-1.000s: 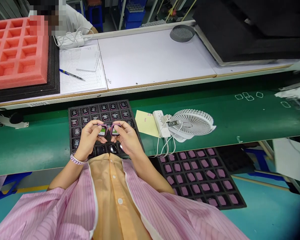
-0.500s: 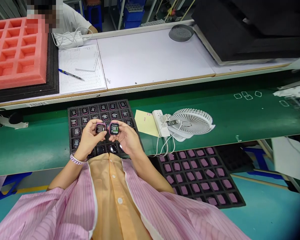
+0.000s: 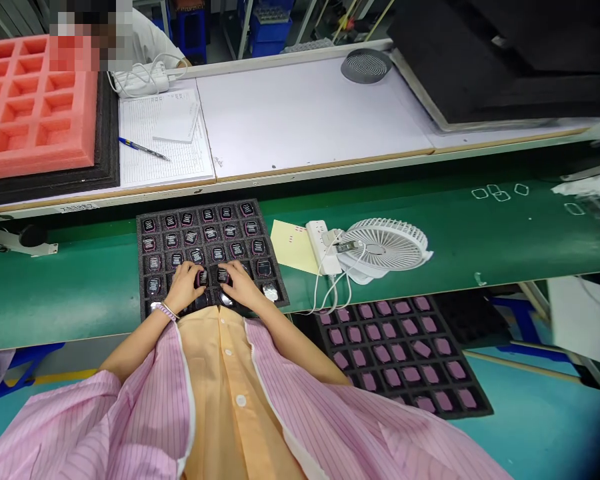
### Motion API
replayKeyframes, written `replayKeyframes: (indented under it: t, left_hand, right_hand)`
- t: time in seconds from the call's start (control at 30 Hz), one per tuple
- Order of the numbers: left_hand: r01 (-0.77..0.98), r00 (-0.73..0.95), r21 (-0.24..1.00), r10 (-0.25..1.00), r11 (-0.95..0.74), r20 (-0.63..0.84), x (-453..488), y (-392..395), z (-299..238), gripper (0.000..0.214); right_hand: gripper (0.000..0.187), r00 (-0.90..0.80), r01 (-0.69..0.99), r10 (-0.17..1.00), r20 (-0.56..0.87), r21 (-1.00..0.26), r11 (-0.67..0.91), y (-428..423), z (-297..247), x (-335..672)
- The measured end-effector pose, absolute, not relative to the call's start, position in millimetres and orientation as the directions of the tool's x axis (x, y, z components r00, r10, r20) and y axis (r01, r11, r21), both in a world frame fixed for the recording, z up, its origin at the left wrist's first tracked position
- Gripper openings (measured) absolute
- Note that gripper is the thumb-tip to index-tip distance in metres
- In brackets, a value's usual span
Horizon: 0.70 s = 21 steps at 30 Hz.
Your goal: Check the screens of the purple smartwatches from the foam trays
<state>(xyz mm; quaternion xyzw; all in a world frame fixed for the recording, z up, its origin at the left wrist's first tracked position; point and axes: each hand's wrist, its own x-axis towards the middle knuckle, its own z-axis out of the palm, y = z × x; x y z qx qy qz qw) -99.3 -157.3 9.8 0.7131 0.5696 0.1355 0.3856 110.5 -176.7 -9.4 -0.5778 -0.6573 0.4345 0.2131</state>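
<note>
Long green conveyor belt (image 3: 455, 233) runs from 9 to 3 o'clock. Black foam pocket tray (image 3: 141, 267) sits at its near edge, filled with watch units. Half a second ago both hands were raised with their units; now they are down on the tray's near rows. Left hand (image 3: 184, 288) has fingers curled down, pinching a small pink-rimmed smartwatch body (image 3: 203, 277). Right hand (image 3: 244, 285) does the same on the second watch body (image 3: 223, 275), just beside at 3. Units are at pocket level; can't tell if seated. Open belt at 9; yellow paper note (image 3: 290, 245) and white desk fan (image 3: 386, 244) crowd 3.
</note>
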Motion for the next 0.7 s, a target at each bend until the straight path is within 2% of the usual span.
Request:
replayKeyframes:
  t: [0.1, 0.23, 0.3, 0.4, 0.5, 0.6, 0.7]
  left_hand:
    - [0.799, 0.292, 0.593, 0.925, -0.096, -0.243, -101, -163, 3, 0.045]
    - [0.853, 0.305, 0.498, 0.924, -0.158, -0.23, -101, -164, 6, 0.062]
    - [0.855, 0.329, 0.48, 0.92, -0.195, -0.214, -95, -161, 11, 0.056]
    - [0.832, 0.398, 0.493, 0.893, -0.255, -0.21, -71, -154, 13, 0.033]
    - [0.787, 0.483, 0.539, 0.843, -0.301, -0.235, -35, -145, 9, 0.024]
    - [0.771, 0.494, 0.578, 0.824, -0.268, -0.277, -3, -140, 5, 0.017]
    - [0.762, 0.446, 0.626, 0.835, -0.166, -0.322, 12, -139, 7, 0.018]
  right_hand:
    - [0.055, -0.257, 0.7, 0.937, -0.237, -0.714, 0.011, -178, -8, 108]
    - [0.064, -0.235, 0.801, 0.933, -0.272, -0.598, 0.027, -174, 0, 110]
    - [0.062, -0.148, 0.845, 0.947, -0.285, -0.534, -0.028, -172, 4, 118]
    - [0.045, 0.099, 0.891, 0.951, -0.294, -0.399, -0.216, -171, 7, 140]
    - [0.042, 0.31, 0.882, 0.903, -0.298, -0.263, -0.39, -174, 8, 163]
    - [0.04, 0.358, 0.878, 0.878, -0.317, -0.204, -0.432, -179, 9, 173]
    - [0.038, 0.323, 0.885, 0.886, -0.333, -0.227, -0.408, -179, 11, 169]
